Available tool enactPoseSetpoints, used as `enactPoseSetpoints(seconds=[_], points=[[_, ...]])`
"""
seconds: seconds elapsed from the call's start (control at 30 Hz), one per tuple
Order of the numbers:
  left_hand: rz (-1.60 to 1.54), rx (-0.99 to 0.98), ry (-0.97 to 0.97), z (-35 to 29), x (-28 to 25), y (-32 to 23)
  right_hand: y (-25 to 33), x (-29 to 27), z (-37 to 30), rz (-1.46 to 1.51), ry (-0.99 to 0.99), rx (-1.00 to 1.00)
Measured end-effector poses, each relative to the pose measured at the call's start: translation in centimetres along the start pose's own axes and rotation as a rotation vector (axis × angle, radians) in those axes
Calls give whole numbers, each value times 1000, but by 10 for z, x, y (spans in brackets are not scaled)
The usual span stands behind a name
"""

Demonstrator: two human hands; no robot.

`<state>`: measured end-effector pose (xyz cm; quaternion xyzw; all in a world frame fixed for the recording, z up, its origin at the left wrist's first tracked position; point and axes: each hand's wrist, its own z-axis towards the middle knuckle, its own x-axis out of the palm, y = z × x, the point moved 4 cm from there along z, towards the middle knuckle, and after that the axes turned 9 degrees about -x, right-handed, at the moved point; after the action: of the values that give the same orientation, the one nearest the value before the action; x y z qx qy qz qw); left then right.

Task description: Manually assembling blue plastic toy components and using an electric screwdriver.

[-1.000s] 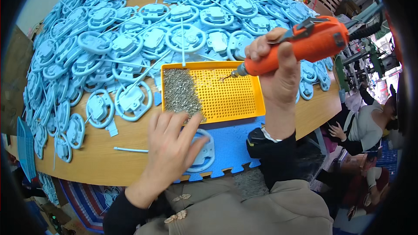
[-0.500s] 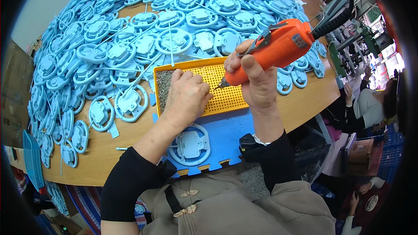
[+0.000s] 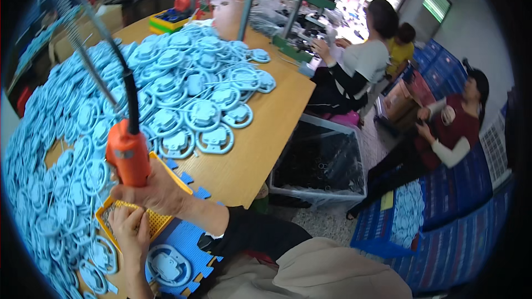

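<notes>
My right hand point(image 3: 158, 192) grips an orange electric screwdriver point(image 3: 128, 155) with a black cable rising from its top, held upright over a yellow perforated tray point(image 3: 158, 220) of small screws. Resting on that tray is my left hand point(image 3: 130, 228), fingers down among the screws; whether it pinches one is hidden. A light blue round plastic part point(image 3: 168, 264) lies on a blue foam mat point(image 3: 191, 241) just below the tray.
Several light blue round plastic parts point(image 3: 188, 97) are heaped across the wooden table point(image 3: 266, 127). A clear bin point(image 3: 321, 166) stands on the floor right of the table. Three other people point(image 3: 360, 61) sit at the far right, beside blue crates point(image 3: 443, 227).
The view has swung to the right, so the table now sits at the left and the seated people show. The screwdriver has turned from slanted to upright. My left hand stays on the tray.
</notes>
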<state>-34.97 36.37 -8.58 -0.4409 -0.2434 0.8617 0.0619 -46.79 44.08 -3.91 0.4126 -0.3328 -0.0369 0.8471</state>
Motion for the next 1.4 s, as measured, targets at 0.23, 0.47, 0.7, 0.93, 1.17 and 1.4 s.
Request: enactPoseSetpoints(seconds=[0.23,0.47,0.7,0.93,1.17,1.4], points=[[-114,-85,74,-6,6,11,9,4,-5,-25,36,-16],[-337,-137,92,-7,9,5,15,7,-8,-134,41,-96],[-464,-366,241,-10,12,11,23,9,-16,-74,29,-94],[-313,-129,174,-2,20,12,19,7,-15,-191,30,-147],[-137,-159,199,-6,20,8,21,-2,-14,-204,-12,-166],[-327,-310,219,-5,28,12,16,1,-9,-250,-15,-141]])
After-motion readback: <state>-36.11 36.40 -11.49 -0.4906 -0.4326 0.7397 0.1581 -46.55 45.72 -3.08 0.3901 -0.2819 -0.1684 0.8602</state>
